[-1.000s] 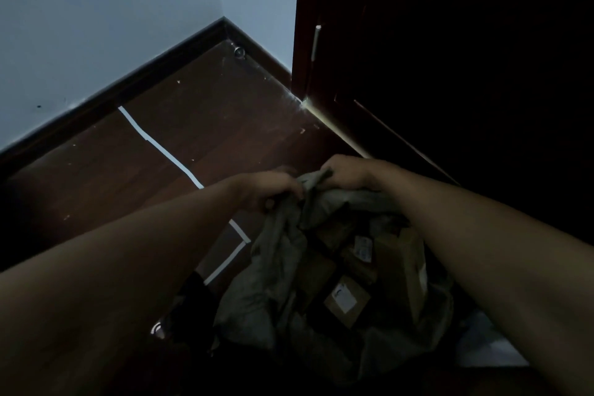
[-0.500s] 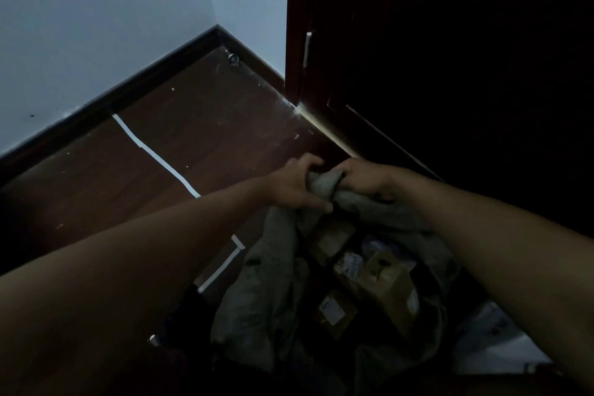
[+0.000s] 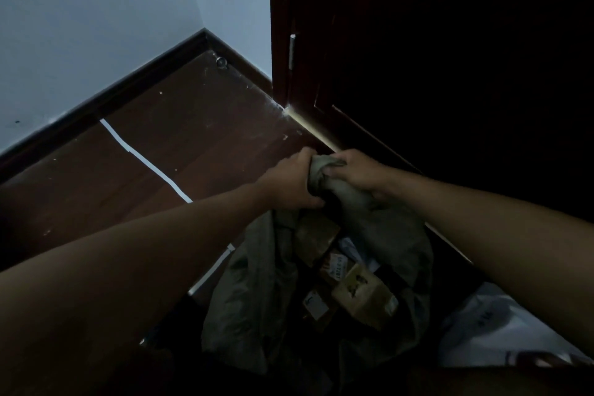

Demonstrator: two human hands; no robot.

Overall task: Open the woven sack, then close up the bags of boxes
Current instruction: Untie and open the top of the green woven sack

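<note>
The bag (image 3: 321, 270) of cardboard boxes (image 3: 360, 292), on the dark floor (image 3: 193, 138) beside a door (image 3: 450, 74), now has its mouth bunched where left hand (image 3: 291, 185) and right hand (image 3: 355, 173) have met, both gripping it, so closing looks nearly done.

Your fingers (image 3: 316, 201) hide the top of the bag (image 3: 257, 299). The labels on the boxes (image 3: 363, 296) are too dark to read. The white bag (image 3: 488, 331) is cut off at the bottom right edge.
</note>
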